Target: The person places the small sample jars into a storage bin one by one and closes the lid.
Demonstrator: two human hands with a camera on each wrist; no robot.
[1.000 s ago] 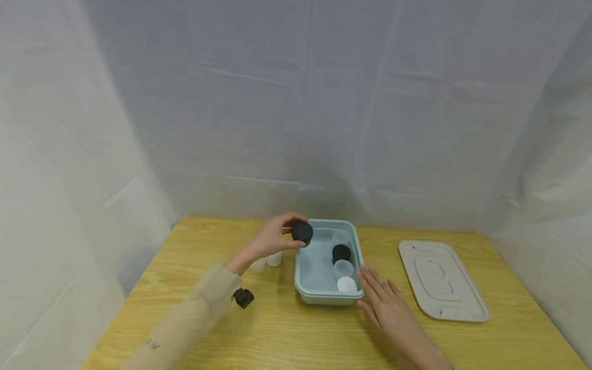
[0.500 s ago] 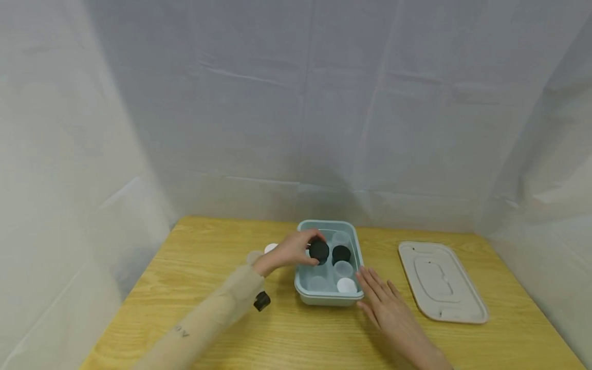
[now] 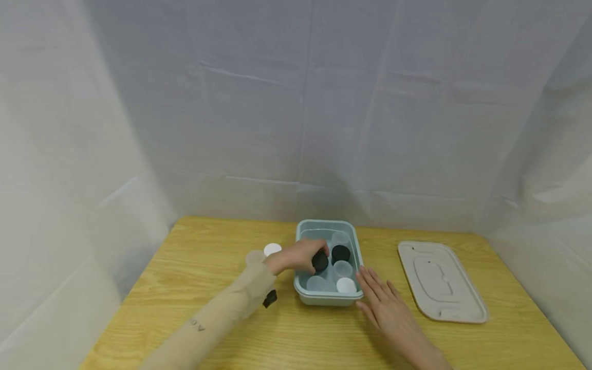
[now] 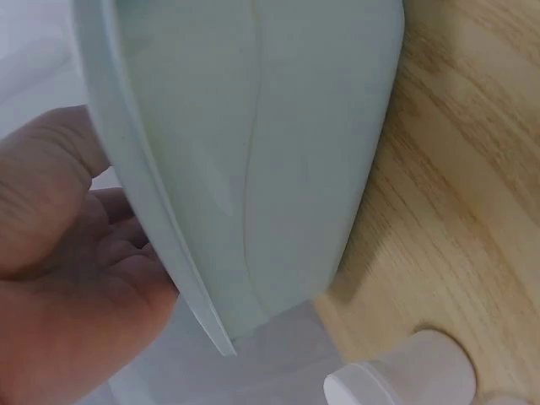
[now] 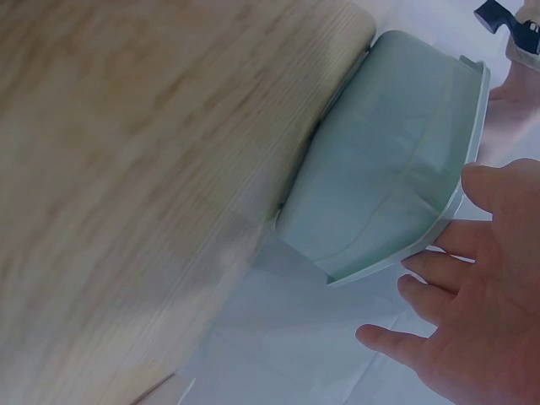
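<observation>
Your left hand (image 3: 296, 255) has carried the black-lidded jar (image 3: 319, 261) from above the far-left rim of the pale green tub (image 3: 302, 295) down into it, fingers curled round the jar, which now sits beside a second black-lidded jar (image 3: 340, 253). Judge the placing as nearly complete. Two white jars (image 3: 272, 249) remain on the worktop (image 3: 185, 267) left of the tub. Your right hand (image 3: 386, 308) stays flat, fingers straight, against the tub's near-right corner. The tub lid (image 3: 441, 280) lies toward the right edge.

Head cam looks down across table; both wrist cams sit close, just beside the fingers, sharing the bin (image 3: 302, 293) wall.
</observation>
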